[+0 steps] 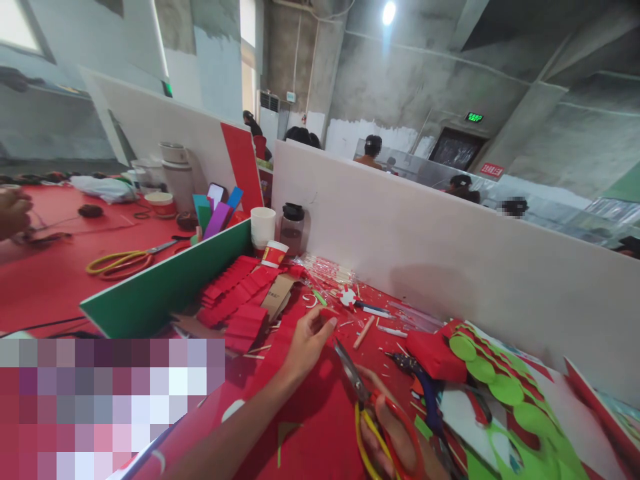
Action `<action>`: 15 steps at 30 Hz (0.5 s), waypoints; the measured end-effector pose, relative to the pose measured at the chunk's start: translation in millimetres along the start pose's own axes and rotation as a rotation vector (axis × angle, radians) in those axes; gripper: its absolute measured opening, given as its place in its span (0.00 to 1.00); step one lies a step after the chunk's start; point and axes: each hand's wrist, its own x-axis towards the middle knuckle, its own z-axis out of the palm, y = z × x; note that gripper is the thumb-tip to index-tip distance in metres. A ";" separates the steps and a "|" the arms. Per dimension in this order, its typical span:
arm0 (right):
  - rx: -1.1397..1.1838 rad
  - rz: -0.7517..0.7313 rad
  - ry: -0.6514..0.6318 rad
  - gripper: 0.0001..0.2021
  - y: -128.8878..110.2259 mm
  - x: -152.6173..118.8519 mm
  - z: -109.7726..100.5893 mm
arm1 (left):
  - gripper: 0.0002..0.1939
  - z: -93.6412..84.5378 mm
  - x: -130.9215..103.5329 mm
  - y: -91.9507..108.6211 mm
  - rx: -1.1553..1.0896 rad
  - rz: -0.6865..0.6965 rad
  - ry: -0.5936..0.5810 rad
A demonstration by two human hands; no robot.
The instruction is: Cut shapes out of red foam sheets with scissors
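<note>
My left hand [306,343] reaches over the red table, fingertips pinching a small red paper piece [327,313]. Just to its left lies a pile of cut red foam strips [235,297]. My right hand [395,433] is low in the view, fingers through the yellow and red handles of a pair of scissors [363,393], whose blades point up and left toward the left hand. Small sticks and scraps lie scattered beyond the fingertips.
A green divider board [165,287] stands at the left, a white partition [450,247] behind. A white cup [263,227], a dark jar [292,228], a glue gun [417,373], green cut-out sheets [500,393] and yellow-handled scissors [125,260] lie around. Another person's hand [13,213] shows far left; people sit beyond.
</note>
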 end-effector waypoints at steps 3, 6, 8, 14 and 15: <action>0.006 -0.014 0.035 0.17 5.4 1.9 0.8 | 0.07 -2.5 1.6 -0.6 0.034 0.006 0.003; 0.013 -0.037 0.079 0.17 12.3 7.3 0.8 | 0.10 -2.7 1.5 -2.8 0.024 -0.042 -0.054; 0.020 -0.060 0.115 0.21 14.9 12.7 -0.1 | 0.14 -1.3 0.2 -5.7 0.010 -0.079 -0.103; -0.012 -0.248 0.338 0.29 2.7 24.5 4.2 | 0.20 4.7 -8.4 -14.5 0.004 -0.167 -0.283; -0.040 -0.251 0.354 0.29 -0.7 24.7 6.5 | 0.20 5.4 -10.1 -14.8 0.005 -0.192 -0.326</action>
